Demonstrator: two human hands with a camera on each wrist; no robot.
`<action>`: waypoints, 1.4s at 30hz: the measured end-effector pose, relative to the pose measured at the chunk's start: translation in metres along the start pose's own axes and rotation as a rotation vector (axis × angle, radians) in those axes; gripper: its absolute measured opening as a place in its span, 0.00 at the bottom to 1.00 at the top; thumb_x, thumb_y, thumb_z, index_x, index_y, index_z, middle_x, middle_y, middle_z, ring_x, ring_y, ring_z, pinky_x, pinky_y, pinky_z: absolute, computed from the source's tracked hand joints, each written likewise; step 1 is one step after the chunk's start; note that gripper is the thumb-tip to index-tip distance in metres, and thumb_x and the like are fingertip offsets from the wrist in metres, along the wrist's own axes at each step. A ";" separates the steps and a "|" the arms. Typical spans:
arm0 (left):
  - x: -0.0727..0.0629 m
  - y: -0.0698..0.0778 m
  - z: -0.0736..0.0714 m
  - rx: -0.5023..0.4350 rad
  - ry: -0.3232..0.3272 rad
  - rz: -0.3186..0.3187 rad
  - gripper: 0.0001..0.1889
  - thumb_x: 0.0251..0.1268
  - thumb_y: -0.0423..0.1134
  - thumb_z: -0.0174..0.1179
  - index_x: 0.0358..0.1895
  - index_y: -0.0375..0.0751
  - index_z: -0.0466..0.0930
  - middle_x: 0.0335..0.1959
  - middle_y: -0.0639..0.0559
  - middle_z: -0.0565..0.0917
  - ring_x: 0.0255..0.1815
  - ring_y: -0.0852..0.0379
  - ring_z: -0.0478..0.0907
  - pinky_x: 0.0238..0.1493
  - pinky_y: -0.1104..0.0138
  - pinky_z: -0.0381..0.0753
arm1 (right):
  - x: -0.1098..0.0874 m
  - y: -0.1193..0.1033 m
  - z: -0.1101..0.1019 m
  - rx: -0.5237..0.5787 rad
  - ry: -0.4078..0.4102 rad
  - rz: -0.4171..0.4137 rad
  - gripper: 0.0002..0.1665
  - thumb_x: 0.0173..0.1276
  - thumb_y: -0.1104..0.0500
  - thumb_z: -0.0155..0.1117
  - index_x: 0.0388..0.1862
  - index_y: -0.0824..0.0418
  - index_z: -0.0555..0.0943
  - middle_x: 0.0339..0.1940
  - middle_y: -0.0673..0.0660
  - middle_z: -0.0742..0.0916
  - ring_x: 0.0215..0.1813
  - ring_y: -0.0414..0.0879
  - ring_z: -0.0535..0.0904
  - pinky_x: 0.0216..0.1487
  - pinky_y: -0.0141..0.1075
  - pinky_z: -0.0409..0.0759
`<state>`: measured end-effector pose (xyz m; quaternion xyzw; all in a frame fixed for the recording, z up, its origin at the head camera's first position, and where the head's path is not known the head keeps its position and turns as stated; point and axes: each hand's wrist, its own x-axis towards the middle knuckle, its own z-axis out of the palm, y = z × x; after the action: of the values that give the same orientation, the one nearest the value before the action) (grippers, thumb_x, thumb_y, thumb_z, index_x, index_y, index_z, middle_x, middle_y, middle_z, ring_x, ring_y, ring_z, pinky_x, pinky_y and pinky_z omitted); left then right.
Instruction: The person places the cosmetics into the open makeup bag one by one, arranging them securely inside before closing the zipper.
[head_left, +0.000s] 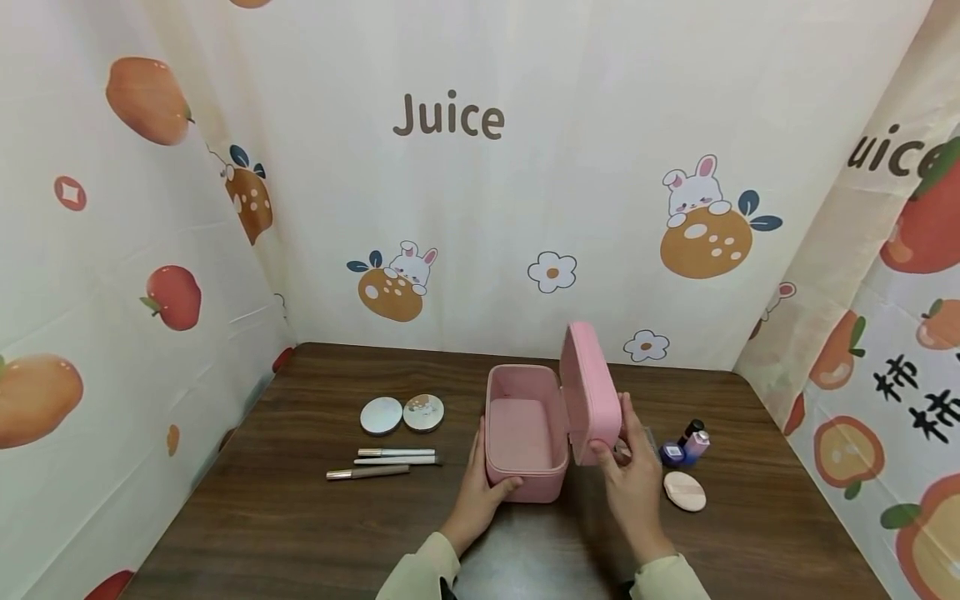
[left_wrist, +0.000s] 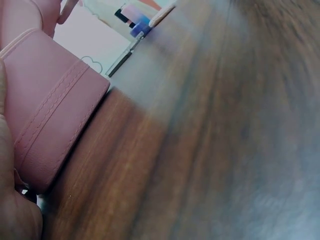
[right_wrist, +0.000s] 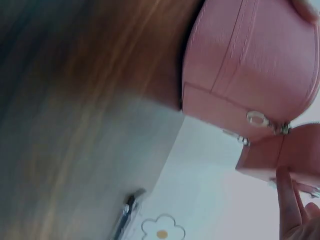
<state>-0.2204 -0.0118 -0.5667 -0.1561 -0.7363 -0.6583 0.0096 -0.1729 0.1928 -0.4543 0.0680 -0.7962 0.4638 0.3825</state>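
Observation:
A pink cosmetic case (head_left: 528, 490) stands on the table with its lid (head_left: 597, 387) raised and tipped to the right. Its pink inner floor shows. My left hand (head_left: 478, 493) grips the case body, thumb at the front corner and fingers along the left side. My right hand (head_left: 633, 487) holds the lid's right edge, thumb on the near side. In the right wrist view, metal zipper pulls (right_wrist: 257, 118) hang by the hinge side, and fingers (right_wrist: 287, 200) touch the lid. The left wrist view shows the case's stitched front wall (left_wrist: 60, 105) close up.
Left of the case lie two round compacts (head_left: 382, 416) and several slim brushes or pens (head_left: 396, 460). To the right are small bottles (head_left: 696, 443), one with a black cap, a powder puff (head_left: 684, 492) and a flat item partly behind my right hand. A printed curtain backs the wooden table (head_left: 300, 533).

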 end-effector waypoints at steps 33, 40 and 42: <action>0.001 -0.002 0.001 0.030 -0.003 0.000 0.57 0.57 0.47 0.70 0.81 0.51 0.36 0.81 0.44 0.44 0.80 0.43 0.45 0.73 0.43 0.52 | -0.009 0.044 -0.036 -0.062 0.041 0.008 0.47 0.47 0.80 0.72 0.69 0.71 0.68 0.68 0.71 0.73 0.64 0.26 0.68 0.52 0.14 0.69; 0.000 -0.001 0.001 0.010 -0.012 -0.015 0.57 0.58 0.48 0.70 0.81 0.51 0.35 0.81 0.44 0.43 0.80 0.44 0.44 0.73 0.43 0.51 | -0.017 0.071 -0.041 -0.078 0.034 -0.020 0.49 0.47 0.77 0.74 0.71 0.66 0.69 0.67 0.67 0.75 0.65 0.27 0.68 0.51 0.13 0.70; 0.000 -0.001 0.001 0.003 -0.011 -0.019 0.57 0.58 0.48 0.69 0.81 0.52 0.35 0.81 0.45 0.43 0.80 0.45 0.43 0.73 0.44 0.50 | -0.017 0.072 -0.041 -0.086 0.020 -0.019 0.50 0.47 0.77 0.74 0.72 0.65 0.68 0.67 0.68 0.74 0.65 0.26 0.67 0.52 0.13 0.69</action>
<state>-0.2200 -0.0113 -0.5674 -0.1526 -0.7390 -0.6563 -0.0003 -0.1715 0.2615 -0.5037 0.0543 -0.8109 0.4261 0.3974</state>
